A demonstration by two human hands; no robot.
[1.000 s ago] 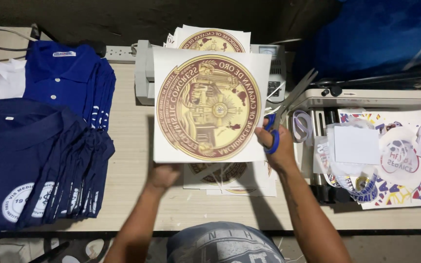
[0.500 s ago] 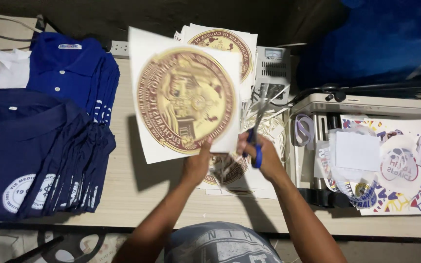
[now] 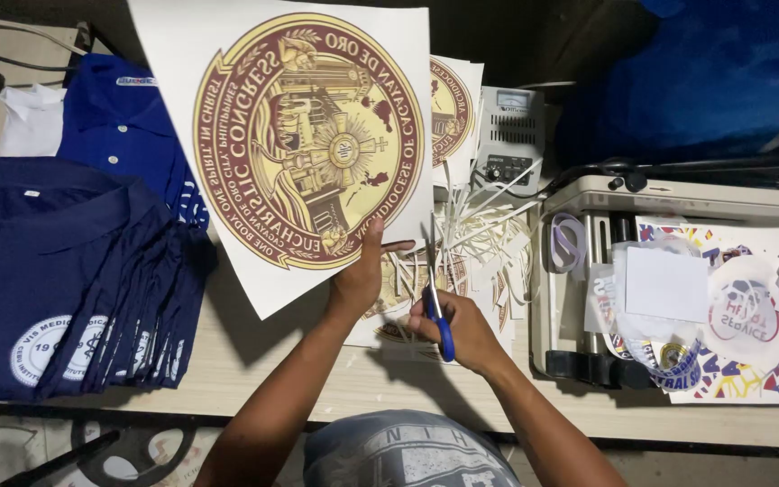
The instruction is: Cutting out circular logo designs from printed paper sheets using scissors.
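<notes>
L hand (image 3: 360,281) pinching printed sheet (image 3: 304,135) above it, R hand (image 3: 462,329) gripping scissors (image 3: 435,293) at sheet edge

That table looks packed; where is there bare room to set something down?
Bare table shows between the stacked navy shirts and the paper scraps, under the held printed sheet, and along the near edge. Crowded around the scraps and the machine at right.

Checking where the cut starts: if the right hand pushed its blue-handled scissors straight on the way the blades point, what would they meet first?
The right hand points the blue-handled scissors up the picture. First in line looks to be the lower right edge of the white sheet printed with a round maroon-and-gold emblem, pinched by the left hand. Depth is unclear.
</notes>
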